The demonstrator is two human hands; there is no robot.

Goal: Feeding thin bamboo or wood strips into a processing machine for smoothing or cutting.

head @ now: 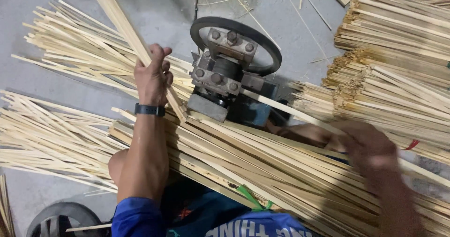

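Bamboo strips [123, 23], a small handful of long pale lengths, are gripped in the left hand [152, 75] and run from the far left edge of the view down toward the near side of the splitting machine [225, 70]. Left-hand fingers [165, 70] are wrapped fully round the handful, thumb on top, with no gap visible; a dark wristband [150, 110] sits on that wrist. The strips' lower ends lie just beside the machine's grey block, at the left of it.

Machine: dark metal body with bolted plates and a round black wheel [262, 42] on its far side, standing at centre on a grey floor [164, 12].

Right hand [375, 148] is at the near right, resting on or among a large bundle of strips [262, 166] that lies across the person's lap (the hand is motion-blurred). Whether its fingers are closed on anything cannot be told. A single strip [281, 108] extends from the machine toward this hand.

A green tie [251, 198] binds the lap bundle near its near edge. Loose split strips [61, 49] fan out on the floor at left; stacked bundles [398, 45] lie at far right. The blue sleeve [136, 216] covers the left upper arm.
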